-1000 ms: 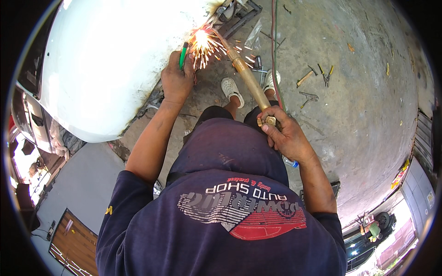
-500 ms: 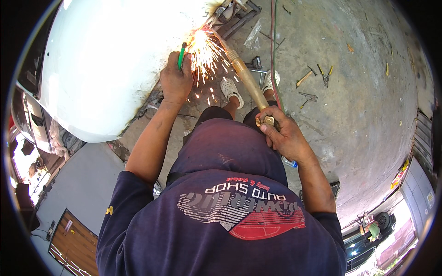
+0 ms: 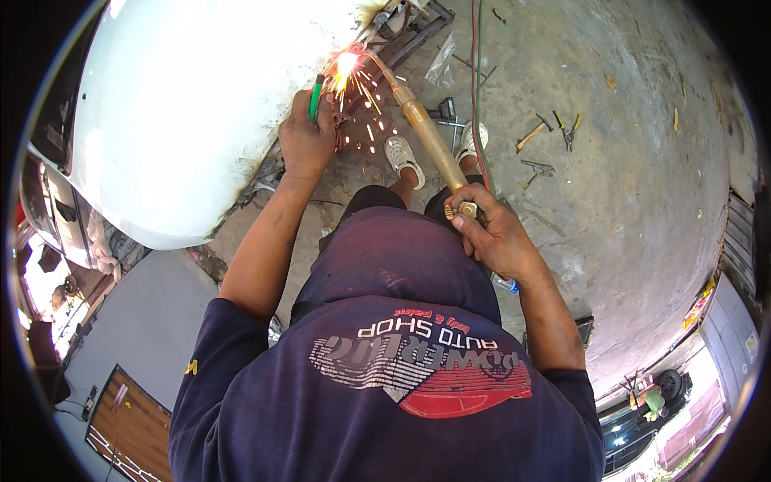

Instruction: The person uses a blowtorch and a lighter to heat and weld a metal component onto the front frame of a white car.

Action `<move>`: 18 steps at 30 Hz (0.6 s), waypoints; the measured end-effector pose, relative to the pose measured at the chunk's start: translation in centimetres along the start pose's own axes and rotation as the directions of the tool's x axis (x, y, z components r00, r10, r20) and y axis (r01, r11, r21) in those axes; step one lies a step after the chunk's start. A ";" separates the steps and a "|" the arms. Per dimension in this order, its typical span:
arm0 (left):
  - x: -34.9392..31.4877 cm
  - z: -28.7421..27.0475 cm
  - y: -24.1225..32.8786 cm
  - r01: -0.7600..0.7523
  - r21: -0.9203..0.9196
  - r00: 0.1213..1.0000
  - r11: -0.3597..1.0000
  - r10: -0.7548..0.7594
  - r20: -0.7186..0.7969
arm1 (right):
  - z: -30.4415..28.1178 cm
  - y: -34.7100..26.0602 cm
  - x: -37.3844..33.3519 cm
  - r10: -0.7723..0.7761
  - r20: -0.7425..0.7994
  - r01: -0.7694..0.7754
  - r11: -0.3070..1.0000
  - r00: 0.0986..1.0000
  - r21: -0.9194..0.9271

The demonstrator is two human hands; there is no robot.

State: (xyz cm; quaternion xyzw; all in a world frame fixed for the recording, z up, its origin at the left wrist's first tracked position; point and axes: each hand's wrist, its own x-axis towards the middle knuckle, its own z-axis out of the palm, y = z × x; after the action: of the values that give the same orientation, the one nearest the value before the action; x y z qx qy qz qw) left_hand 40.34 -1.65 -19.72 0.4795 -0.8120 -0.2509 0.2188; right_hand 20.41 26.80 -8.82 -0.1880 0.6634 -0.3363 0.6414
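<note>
My right hand (image 3: pixel 494 233) is wrapped around the valve end of a brass gas torch (image 3: pixel 430 136). The torch slants up and left, its bent copper tip close to a bright glow (image 3: pixel 347 64) at the edge of a white car body panel (image 3: pixel 201 104). Orange sparks fall from that spot. Beside the panel edge, my left hand (image 3: pixel 307 145) is closed around a tool with a green handle (image 3: pixel 315 103) and a dark end. The tool's working end is hidden by the hand and glare.
Red and green hoses (image 3: pixel 475 72) run along the concrete floor. A hammer (image 3: pixel 532 135), yellow-handled pliers (image 3: pixel 571 135) and locking pliers (image 3: pixel 538 171) lie to the right. My pale clogs (image 3: pixel 403 162) stand below the sparks. A clear plastic bag (image 3: pixel 440 64) lies by a metal frame (image 3: pixel 422 36).
The spark spray has shrunk from a dense fan to scattered streaks, leaving a bright glow at the panel edge. Both hands and the torch have barely moved.
</note>
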 end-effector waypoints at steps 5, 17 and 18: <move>0.1 0.3 -0.2 0.024 0.016 0.999 1.000 -0.025 0.032 | 0.0 0.3 0.0 0.004 -0.007 -0.004 1.000 1.000 0.015; 0.3 0.6 -0.5 -0.029 0.053 0.999 0.998 0.029 0.015 | -0.3 0.0 0.0 0.009 0.009 -0.009 1.000 1.000 0.005; 0.3 0.6 -0.5 -0.032 0.060 0.999 0.998 0.031 0.020 | -0.3 -0.1 0.0 0.009 0.010 -0.009 1.000 1.000 0.002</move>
State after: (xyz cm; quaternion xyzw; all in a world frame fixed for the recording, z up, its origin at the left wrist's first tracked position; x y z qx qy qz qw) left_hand 40.18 -2.05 -20.42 0.4704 -0.8287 -0.2274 0.2005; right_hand 20.11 26.86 -8.77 -0.1860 0.6606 -0.3332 0.6465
